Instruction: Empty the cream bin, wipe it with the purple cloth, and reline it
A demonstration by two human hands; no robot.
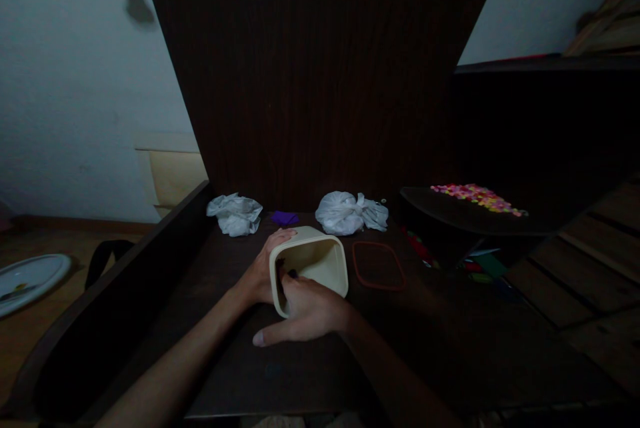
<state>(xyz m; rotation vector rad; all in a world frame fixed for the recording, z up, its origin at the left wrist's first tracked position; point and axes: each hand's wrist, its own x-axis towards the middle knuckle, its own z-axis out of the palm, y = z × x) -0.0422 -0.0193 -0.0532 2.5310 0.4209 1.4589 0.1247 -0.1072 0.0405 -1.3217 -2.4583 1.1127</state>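
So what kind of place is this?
Probably a room in somebody's home, though it's dim. There's a dark wooden tabletop with a cream tub on it, and a pale wall.

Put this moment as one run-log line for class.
left hand: holding cream container, left side; right hand: partly inside, thumb outside; opening: toward camera; reddish-brown lid: flat, right of container
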